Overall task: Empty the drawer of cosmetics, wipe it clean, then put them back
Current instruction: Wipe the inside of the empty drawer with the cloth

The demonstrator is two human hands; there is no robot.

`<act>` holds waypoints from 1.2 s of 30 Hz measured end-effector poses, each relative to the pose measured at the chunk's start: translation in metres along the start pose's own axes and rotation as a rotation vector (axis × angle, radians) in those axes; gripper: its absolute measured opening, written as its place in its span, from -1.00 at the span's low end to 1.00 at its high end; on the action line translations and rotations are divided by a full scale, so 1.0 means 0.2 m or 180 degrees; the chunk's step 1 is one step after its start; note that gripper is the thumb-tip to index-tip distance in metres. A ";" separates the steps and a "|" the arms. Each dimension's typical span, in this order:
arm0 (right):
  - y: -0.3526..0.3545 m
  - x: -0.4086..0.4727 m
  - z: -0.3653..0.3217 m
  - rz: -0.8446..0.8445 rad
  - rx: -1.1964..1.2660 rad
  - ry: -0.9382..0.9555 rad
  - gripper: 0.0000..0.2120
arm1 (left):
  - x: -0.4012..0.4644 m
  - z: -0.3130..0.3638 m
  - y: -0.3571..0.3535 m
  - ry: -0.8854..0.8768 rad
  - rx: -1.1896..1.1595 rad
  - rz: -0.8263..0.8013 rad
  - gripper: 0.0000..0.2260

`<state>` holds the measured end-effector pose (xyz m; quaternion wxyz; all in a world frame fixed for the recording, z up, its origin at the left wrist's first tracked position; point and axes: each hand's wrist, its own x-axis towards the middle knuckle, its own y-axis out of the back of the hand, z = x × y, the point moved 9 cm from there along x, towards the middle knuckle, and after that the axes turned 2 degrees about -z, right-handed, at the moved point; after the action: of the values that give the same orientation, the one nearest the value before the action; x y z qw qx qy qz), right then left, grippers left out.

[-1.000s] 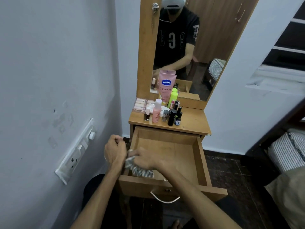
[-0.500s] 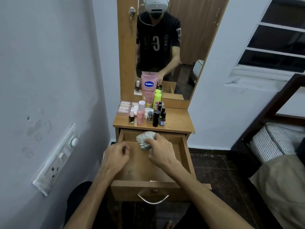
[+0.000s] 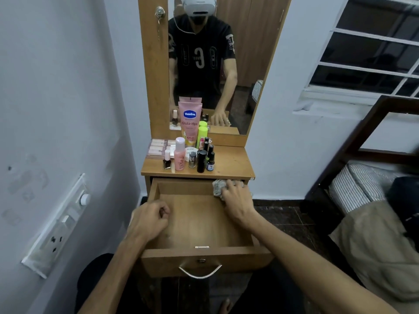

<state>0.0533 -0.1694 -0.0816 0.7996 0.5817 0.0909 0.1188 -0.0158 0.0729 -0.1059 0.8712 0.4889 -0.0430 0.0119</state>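
Note:
The wooden drawer (image 3: 205, 254) is pulled out, and its bare bottom holds no cosmetics. My right hand (image 3: 238, 202) presses a crumpled grey cloth (image 3: 218, 187) into the drawer's far right corner. My left hand (image 3: 149, 219) rests on the drawer's left wall, fingers curled with nothing in them. The cosmetics stand on the dresser top (image 3: 231, 164): a pink Vaseline tube (image 3: 189, 121), a pink bottle (image 3: 179, 155), a yellow-green bottle (image 3: 201, 134), a black tube (image 3: 201, 160) and several small nail polish bottles.
A mirror (image 3: 210, 53) rises behind the dresser top. A wall with a switch and socket panel (image 3: 61, 223) stands close on the left. A bed with a striped pillow (image 3: 360, 186) lies to the right, under a window (image 3: 371, 53).
My right hand has carried the cloth from the drawer's near left, across the back, to the far right corner. My left hand stays at the left wall.

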 end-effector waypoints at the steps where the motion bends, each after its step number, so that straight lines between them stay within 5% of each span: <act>1: -0.01 -0.02 0.06 -0.0075 0.0210 -0.0159 -0.62 | 0.00 0.00 0.00 0.0017 0.0000 0.0000 -0.83; 8: 0.03 -0.10 0.25 -0.0613 0.1629 -0.0621 -0.61 | -0.02 0.00 0.01 0.0082 -0.0020 -0.0074 -0.83; 17: 0.08 -0.60 0.28 -0.1384 0.2163 -0.0555 -0.78 | -0.03 0.01 0.02 0.0067 0.0112 -0.0081 -0.84; 29: 0.22 -1.00 0.45 -0.0261 0.1897 -0.1515 -0.70 | -0.05 -0.03 0.06 0.0117 -0.0593 -0.0181 -0.77; 36: 0.17 -1.00 0.08 -0.0108 0.1830 -0.1210 -0.58 | -0.08 -0.07 0.07 0.0178 -0.0964 -0.0009 -0.78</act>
<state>-0.1360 -0.2322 -0.0432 0.6074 0.7933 -0.0202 -0.0355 -0.0313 0.0922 -0.1019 0.9358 0.3515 -0.0193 0.0176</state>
